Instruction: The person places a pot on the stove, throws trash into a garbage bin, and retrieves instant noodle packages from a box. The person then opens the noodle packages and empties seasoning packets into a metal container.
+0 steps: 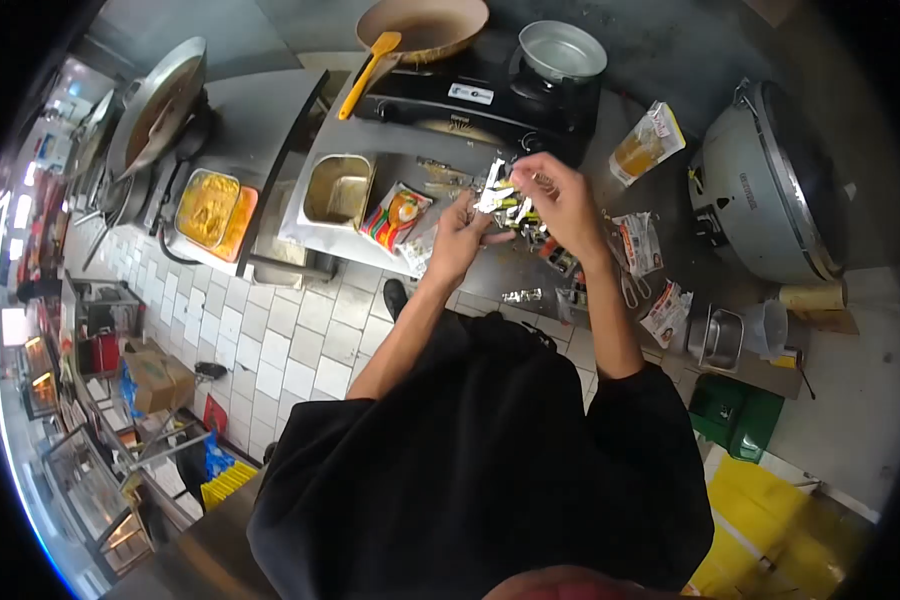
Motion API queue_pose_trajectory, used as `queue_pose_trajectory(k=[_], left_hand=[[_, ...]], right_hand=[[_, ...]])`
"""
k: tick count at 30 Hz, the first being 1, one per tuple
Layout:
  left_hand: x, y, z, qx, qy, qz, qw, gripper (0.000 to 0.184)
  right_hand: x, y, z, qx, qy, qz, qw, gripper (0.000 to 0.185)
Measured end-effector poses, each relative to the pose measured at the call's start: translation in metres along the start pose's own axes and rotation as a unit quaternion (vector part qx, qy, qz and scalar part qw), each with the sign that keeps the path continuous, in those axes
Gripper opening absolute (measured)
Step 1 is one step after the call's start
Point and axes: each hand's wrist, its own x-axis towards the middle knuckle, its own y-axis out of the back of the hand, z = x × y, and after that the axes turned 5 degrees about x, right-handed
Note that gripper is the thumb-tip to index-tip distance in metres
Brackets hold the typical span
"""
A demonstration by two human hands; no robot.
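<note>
Over the steel counter, my left hand (457, 238) is closed around the lower left of a bunch of shiny silver-and-green foil sachets (494, 192). My right hand (560, 200) comes in from the right, its thumb and fingers pinched at the upper edge of the same bunch. Glare hides the exact edges of the sachets. A colourful food packet (400, 215) lies left of my left hand, beside a rectangular steel container (338, 190). To the right of my right wrist are a white printed packet (638, 243) and scissors (633, 290).
Behind the hands is a black gas stove (440, 112) with a wide pan (422, 30), an orange spatula (370, 75) and a metal pot (563, 50). A pouch (647, 145) and large cooker (760, 190) stand right. A yellow-filled tray (208, 208) sits left.
</note>
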Motion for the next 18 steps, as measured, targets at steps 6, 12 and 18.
queue_pose_trajectory(k=[6,12,18], left_hand=[[0.005,-0.002,0.013,-0.05,0.06,-0.01,0.997,0.042],[0.003,0.0,0.016,-0.09,0.1,0.014,0.991,0.044],[-0.002,-0.01,0.022,-0.052,0.107,0.018,0.993,0.046]], right_hand=[[-0.004,-0.001,0.015,-0.007,0.02,0.04,0.999,0.02],[-0.015,0.008,0.024,-0.08,0.034,0.139,0.986,0.016],[-0.011,-0.015,0.018,-0.147,0.094,0.063,0.983,0.013]])
